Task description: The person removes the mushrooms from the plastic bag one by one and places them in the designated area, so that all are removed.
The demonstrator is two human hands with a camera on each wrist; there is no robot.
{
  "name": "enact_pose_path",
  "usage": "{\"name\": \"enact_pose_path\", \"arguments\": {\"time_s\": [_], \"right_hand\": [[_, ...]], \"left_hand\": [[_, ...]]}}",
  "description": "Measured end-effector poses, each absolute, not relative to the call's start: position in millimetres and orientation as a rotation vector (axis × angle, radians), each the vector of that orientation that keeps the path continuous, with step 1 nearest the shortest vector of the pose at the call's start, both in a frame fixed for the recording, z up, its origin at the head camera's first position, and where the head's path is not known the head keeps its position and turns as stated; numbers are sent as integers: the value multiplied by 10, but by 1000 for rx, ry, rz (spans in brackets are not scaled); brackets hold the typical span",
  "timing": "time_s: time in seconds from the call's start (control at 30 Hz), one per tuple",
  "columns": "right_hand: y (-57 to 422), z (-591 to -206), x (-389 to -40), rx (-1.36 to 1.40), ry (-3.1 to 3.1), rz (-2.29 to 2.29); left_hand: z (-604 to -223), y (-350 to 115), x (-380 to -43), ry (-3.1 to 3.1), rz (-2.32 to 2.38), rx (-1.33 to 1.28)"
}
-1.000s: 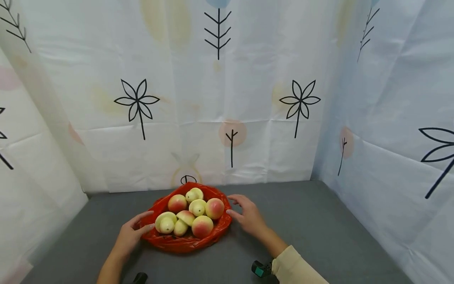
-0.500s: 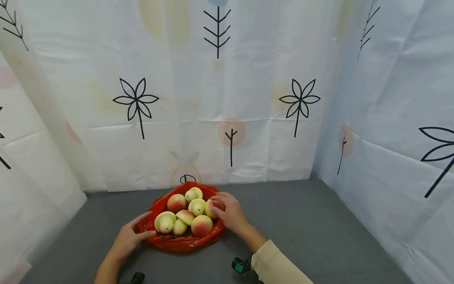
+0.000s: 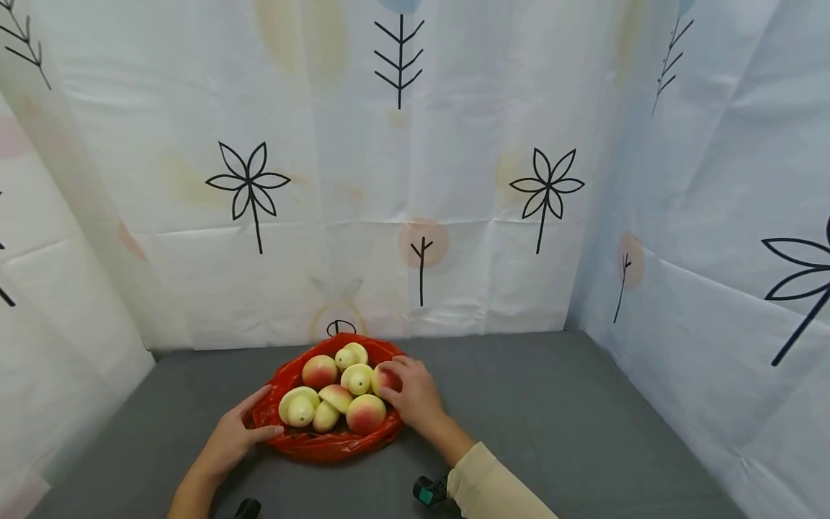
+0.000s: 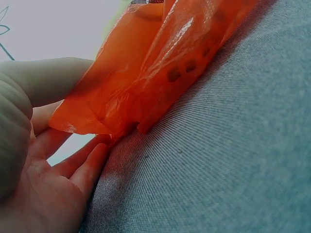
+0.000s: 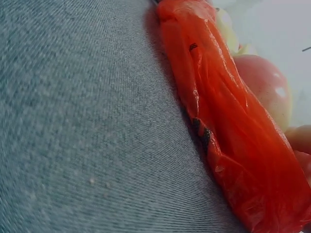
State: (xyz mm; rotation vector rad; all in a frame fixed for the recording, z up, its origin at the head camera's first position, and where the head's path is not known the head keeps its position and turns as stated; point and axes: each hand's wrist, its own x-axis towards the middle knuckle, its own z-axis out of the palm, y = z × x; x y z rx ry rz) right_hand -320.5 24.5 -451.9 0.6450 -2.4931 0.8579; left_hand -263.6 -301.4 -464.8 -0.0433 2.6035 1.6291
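A red plastic bag (image 3: 324, 453), its mouth spread wide, lies on the table holding peaches, such as this pink-blushed peach (image 3: 365, 415), and pale yellow mushroom-shaped pieces (image 3: 300, 409). My left hand (image 3: 228, 438) holds the bag's left rim, thumb on one side of the film and fingers on the other, as the left wrist view shows. At the bag's right side, my right hand (image 3: 417, 395) has thumb and fingers around the rightmost peach (image 3: 382, 379), partly covering it. Only fingertips show at the right wrist view's edge, beside the red film (image 5: 243, 141).
The bag sits on a grey cloth-covered table (image 3: 551, 432), near its back edge. White printed curtains (image 3: 480, 274) enclose the back and both sides. A black wrist device (image 3: 428, 491) is by the right sleeve.
My right hand has moved left from the bag's right rim onto the rightmost peach and closed around it. My left hand stays at the left rim. The bag has barely shifted.
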Motion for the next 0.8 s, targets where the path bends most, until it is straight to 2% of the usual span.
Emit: {"name": "enact_pose_path", "arguments": {"time_s": [0.37,0.8], "right_hand": [[229,-4511,-3155,666,-2485,521],[305,-4552,-3169,670,-2455,548]], "left_hand": [[-4630,-3011,-2622,2598,1622,-42],[-4649,-3009,-2621,2605,1607,-40]]}}
